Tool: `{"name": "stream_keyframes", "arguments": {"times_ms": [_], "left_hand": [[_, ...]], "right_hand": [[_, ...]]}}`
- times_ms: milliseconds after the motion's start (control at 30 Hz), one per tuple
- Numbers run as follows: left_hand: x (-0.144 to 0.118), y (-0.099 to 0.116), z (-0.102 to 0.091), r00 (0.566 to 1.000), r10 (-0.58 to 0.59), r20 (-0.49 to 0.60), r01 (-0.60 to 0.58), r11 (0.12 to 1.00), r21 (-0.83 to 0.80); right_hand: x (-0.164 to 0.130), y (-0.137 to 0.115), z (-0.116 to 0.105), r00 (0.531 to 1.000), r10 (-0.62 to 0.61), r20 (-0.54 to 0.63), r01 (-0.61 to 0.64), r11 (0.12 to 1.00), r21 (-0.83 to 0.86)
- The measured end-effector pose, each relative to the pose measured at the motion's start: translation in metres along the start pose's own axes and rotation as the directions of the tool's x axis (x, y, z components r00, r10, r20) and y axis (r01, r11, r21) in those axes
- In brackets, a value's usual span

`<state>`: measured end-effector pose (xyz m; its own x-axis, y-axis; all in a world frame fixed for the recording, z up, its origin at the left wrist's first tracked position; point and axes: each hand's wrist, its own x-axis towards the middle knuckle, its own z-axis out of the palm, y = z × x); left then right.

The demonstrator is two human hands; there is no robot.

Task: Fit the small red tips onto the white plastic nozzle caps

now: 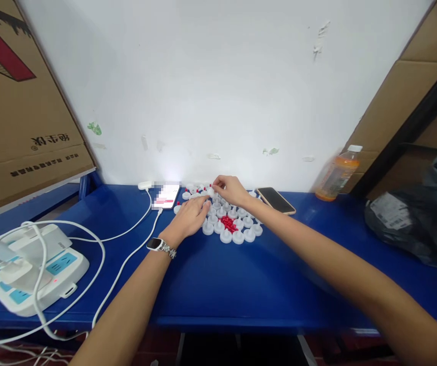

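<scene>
blue table (218, 284) bears white caps (237, 223), red bits (228, 222), two phones (276, 200), bottle (337, 174), power strip (31, 269).

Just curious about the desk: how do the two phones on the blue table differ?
The white-cased phone with the lit screen has a white cable plugged in; the dark-screened phone in the tan case has none. The lit one lies left of the hands, the dark one right. Both lie flat near the wall.

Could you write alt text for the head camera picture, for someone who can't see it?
Two bare hands work over a cluster of small white plastic caps and a pile of tiny red pieces on a blue table; the right hand pinches one cap, the left hand rests beside it. A lit phone, dark phone and orange bottle stand nearby.
</scene>
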<state>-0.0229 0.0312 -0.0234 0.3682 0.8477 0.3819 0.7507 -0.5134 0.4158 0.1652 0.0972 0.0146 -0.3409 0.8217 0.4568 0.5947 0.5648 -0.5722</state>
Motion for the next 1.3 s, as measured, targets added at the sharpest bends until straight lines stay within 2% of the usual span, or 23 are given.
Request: {"name": "stream_keyframes", "arguments": {"times_ms": [133, 233, 400, 467, 533, 600, 700, 867, 967, 1067, 1167, 1233, 1300], "left_hand": [[0.0, 0.001, -0.004, 1.0, -0.006, 0.004, 0.006, 1.0, 0.012], [-0.004, 0.001, -0.008, 0.999, -0.05, 0.0, 0.05, 0.998, -0.03], [-0.007, -0.002, -0.01, 0.997, -0.072, -0.018, 0.071, 0.995, -0.066], [-0.007, -0.001, -0.009, 0.997, -0.078, -0.026, 0.076, 0.995, -0.064], [-0.007, 0.001, -0.008, 0.997, -0.072, -0.033, 0.07, 0.996, -0.058], [-0.007, 0.003, -0.008, 0.998, -0.053, -0.042, 0.051, 0.997, -0.057], [-0.008, 0.005, -0.007, 0.998, -0.021, -0.057, 0.017, 0.997, -0.081], [-0.01, 0.003, -0.009, 0.996, 0.024, -0.088, -0.034, 0.993, -0.11], [-0.011, 0.008, -0.011, 0.987, 0.062, -0.15, -0.077, 0.992, -0.097], [-0.013, 0.018, -0.012, 0.969, 0.084, -0.232, -0.111, 0.988, -0.105], [-0.014, 0.031, -0.009, 0.963, 0.107, -0.248, -0.147, 0.977, -0.153], [-0.015, 0.04, -0.006, 0.963, 0.129, -0.237, -0.179, 0.963, -0.199], [-0.017, 0.047, -0.004, 0.963, 0.157, -0.221, -0.21, 0.947, -0.242]], "right_hand": [[0.011, 0.01, 0.014, 0.998, -0.005, 0.062, 0.013, 0.992, -0.127], [0.012, 0.007, 0.019, 0.994, -0.016, 0.109, 0.035, 0.983, -0.181], [0.014, 0.001, 0.018, 0.967, -0.014, 0.255, 0.093, 0.949, -0.3], [0.018, 0.003, 0.015, 0.981, 0.004, 0.193, 0.062, 0.94, -0.336], [0.022, 0.01, 0.011, 0.993, 0.068, 0.093, -0.029, 0.927, -0.374], [0.025, 0.017, 0.01, 0.987, 0.154, 0.045, -0.123, 0.904, -0.41], [0.029, 0.026, 0.013, 0.976, 0.209, 0.068, -0.16, 0.889, -0.429], [0.03, 0.021, 0.012, 0.983, 0.175, 0.059, -0.138, 0.908, -0.395], [0.018, 0.01, -0.001, 0.987, 0.162, -0.011, -0.158, 0.947, -0.281], [-0.01, -0.004, -0.013, 0.979, 0.19, -0.076, -0.182, 0.978, 0.101], [-0.048, -0.02, -0.019, 0.977, 0.211, -0.034, -0.176, 0.885, 0.431], [-0.07, -0.029, -0.02, 0.975, 0.221, -0.011, -0.183, 0.831, 0.525], [-0.086, -0.034, -0.02, 0.974, 0.227, -0.021, -0.179, 0.815, 0.551]]}}
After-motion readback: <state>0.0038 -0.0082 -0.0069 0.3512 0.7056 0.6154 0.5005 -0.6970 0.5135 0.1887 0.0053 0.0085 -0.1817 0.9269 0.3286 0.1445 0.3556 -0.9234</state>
